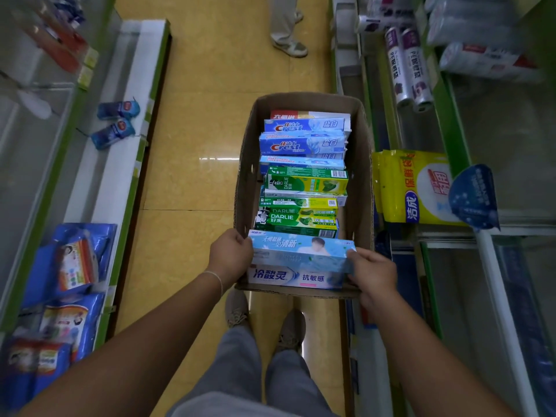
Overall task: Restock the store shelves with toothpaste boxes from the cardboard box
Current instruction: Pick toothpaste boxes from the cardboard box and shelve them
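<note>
Head view: an open cardboard box [359,176] is seen on the yellow tiled floor [195,145] of an aisle, just past the person's shoes, filled with toothpaste boxes laid crosswise. Toward 12 o'clock inside it, two blue boxes marked "Crest" [302,144] are stacked; green and yellow ones marked "DARLIE" [298,219] are packed at the middle. At the 6 o'clock end a pale blue toothpaste box [301,251] bearing Chinese writing is held level above a white one [296,278] printed "冷酸灵 抗敏感". Its one end is clasped by the left hand [230,255], fingers curled over the edge; the other end is pinched by the right hand [373,272], so each grip is closed on that box. Both forearms are stretched forward. At 3 o'clock, yellow packs [412,188] lie on a shelf [451,124]; blue packets [117,124] lie at 10 o'clock.
</note>
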Action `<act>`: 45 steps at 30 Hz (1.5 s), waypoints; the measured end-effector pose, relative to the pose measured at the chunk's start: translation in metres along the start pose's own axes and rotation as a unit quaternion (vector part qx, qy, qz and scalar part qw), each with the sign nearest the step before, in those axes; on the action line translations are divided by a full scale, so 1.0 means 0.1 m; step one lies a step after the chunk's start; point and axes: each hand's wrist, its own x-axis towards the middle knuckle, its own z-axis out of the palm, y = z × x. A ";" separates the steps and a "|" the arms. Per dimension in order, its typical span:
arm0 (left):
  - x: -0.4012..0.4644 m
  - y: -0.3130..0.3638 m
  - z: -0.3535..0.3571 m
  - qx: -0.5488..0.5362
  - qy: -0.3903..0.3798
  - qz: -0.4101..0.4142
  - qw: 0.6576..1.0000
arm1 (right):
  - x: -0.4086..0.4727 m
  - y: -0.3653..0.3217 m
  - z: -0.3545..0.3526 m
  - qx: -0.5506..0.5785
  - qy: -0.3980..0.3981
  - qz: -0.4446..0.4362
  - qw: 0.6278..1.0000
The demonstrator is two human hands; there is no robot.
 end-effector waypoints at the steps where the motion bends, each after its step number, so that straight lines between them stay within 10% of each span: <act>1: -0.04 0.04 -0.03 -0.016 0.002 0.000 1.000 | -0.02 -0.02 -0.04 0.010 0.003 -0.008 1.000; 12: -0.47 0.51 -0.52 -0.258 -0.071 -0.063 0.961 | -0.42 -0.53 -0.48 0.158 -0.097 -0.099 0.978; 28: -1.13 0.98 -0.96 -0.251 -0.030 0.165 0.953 | -0.64 -0.71 -0.80 0.249 -0.306 -0.168 0.903; 45: -1.29 1.17 -1.27 -0.287 -0.055 0.199 0.936 | -1.13 -0.92 -0.78 0.241 -0.226 -0.233 0.915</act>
